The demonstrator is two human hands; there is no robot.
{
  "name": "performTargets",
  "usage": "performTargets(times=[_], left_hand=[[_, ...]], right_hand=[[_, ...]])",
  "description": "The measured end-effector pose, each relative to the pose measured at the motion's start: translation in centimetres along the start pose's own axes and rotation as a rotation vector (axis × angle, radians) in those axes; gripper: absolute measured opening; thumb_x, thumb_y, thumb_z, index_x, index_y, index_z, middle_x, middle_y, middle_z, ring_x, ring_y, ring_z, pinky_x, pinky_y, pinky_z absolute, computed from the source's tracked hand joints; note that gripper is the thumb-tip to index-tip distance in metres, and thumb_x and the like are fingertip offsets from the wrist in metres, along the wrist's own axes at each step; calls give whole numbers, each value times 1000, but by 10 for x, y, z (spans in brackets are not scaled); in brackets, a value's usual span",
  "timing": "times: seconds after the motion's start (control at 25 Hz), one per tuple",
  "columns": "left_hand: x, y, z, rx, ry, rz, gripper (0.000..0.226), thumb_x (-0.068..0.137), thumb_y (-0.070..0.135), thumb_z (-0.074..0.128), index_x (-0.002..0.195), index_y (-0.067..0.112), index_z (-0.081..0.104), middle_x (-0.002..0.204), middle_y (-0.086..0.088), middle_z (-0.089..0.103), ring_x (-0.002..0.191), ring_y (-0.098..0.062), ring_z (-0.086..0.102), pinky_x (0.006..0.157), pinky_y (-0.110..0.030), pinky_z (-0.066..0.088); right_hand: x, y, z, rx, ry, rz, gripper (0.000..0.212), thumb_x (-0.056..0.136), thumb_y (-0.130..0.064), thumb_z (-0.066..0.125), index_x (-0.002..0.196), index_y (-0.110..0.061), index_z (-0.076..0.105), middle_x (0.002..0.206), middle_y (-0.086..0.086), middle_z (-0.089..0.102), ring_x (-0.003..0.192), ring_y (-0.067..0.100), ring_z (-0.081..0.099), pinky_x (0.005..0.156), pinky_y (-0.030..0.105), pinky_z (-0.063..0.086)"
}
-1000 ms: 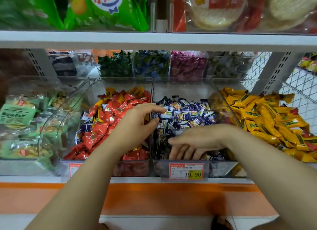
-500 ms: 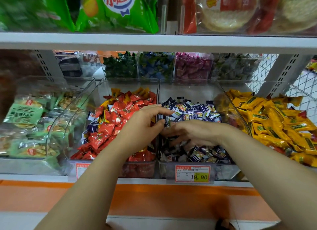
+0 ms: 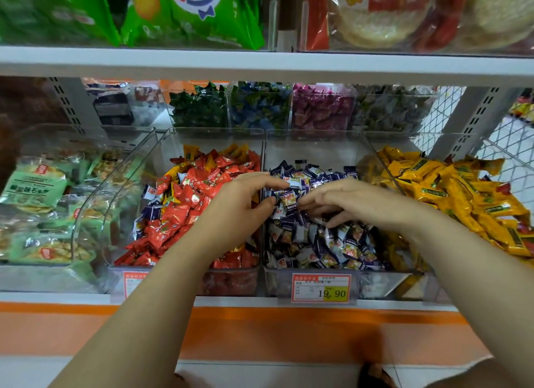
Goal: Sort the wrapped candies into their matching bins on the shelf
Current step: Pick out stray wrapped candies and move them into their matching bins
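Three clear bins stand side by side on the shelf. The red-candy bin [image 3: 173, 145] has several blue-white and yellow candies mixed in. The blue-white candy bin [image 3: 318, 145] is in the middle and the yellow-candy bin [image 3: 384, 168] is on the right. My left hand [image 3: 239, 208] reaches over the divider between the red and blue bins, thumb and forefinger apart in a C. My right hand [image 3: 344, 202] rests on the blue-white pile with its fingers spread, pointing left. One blue-white candy [image 3: 289, 199] lies between the two hands' fingertips. Neither hand plainly pinches it.
A bin of green snack packs [image 3: 37, 191] stands at the left. Small bins of green, blue, pink and grey candies [image 3: 320, 113] line the back row. A shelf board [image 3: 260, 64] hangs low overhead. A price tag [image 3: 320, 288] marks the middle bin's front.
My right hand has moved from the front of the blue-white bin back and left, and its fingertips now lie close to my left hand. My left hand has hardly moved.
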State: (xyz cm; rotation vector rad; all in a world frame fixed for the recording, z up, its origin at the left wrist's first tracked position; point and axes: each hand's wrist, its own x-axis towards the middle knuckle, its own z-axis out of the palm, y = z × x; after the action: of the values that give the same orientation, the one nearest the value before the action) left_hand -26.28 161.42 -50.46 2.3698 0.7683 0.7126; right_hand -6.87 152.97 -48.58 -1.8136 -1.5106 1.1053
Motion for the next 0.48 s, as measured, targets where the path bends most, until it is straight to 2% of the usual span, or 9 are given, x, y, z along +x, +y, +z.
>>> performTargets(times=[0.04, 0.16, 0.24, 0.32, 0.4, 0.48], left_hand=[[0, 0, 0, 6, 1, 4, 32, 92, 15, 55, 116, 36, 60, 112, 26, 44, 115, 9, 36, 98, -8, 27], [-3, 4, -1, 14, 3, 8, 32, 93, 14, 54, 116, 35, 60, 113, 26, 44, 110, 16, 34, 90, 4, 21], [-4, 12, 0, 36, 44, 50, 31, 92, 12, 54, 115, 32, 62, 112, 21, 52, 98, 15, 45, 82, 5, 29], [-2, 27, 2, 26, 59, 98, 28, 92, 11, 53, 112, 29, 63, 104, 18, 58, 89, 7, 52, 75, -1, 38], [5, 46, 11, -6, -58, 103, 24, 93, 12, 52, 107, 28, 64, 95, 19, 60, 77, 9, 55, 64, -5, 43], [16, 62, 29, -19, -371, 21, 22, 96, 15, 48, 106, 26, 64, 90, 22, 62, 73, 14, 58, 63, -6, 46]], right_hand=[[-7, 1, -4, -97, 14, -6, 25, 97, -20, 44, 108, -30, 64, 111, -15, 64, 106, 0, 59, 90, 29, 53], [-32, 1, -18, -315, 82, -48, 21, 93, -18, 54, 107, -30, 65, 104, -15, 68, 94, -8, 61, 81, 15, 52], [-52, 2, -27, -292, 189, -92, 18, 91, -18, 57, 100, -31, 66, 98, -15, 69, 89, -8, 62, 80, 11, 50], [-66, 5, -33, -280, 318, -127, 16, 89, -18, 60, 97, -29, 68, 94, -12, 69, 87, -1, 64, 80, 15, 52], [-76, 14, -37, -305, 415, -150, 15, 88, -16, 62, 96, -25, 70, 94, -8, 69, 86, 1, 62, 76, 13, 50], [-85, 23, -40, -327, 464, -166, 14, 88, -15, 62, 95, -24, 70, 94, -9, 68, 84, -5, 59, 67, 4, 44]])
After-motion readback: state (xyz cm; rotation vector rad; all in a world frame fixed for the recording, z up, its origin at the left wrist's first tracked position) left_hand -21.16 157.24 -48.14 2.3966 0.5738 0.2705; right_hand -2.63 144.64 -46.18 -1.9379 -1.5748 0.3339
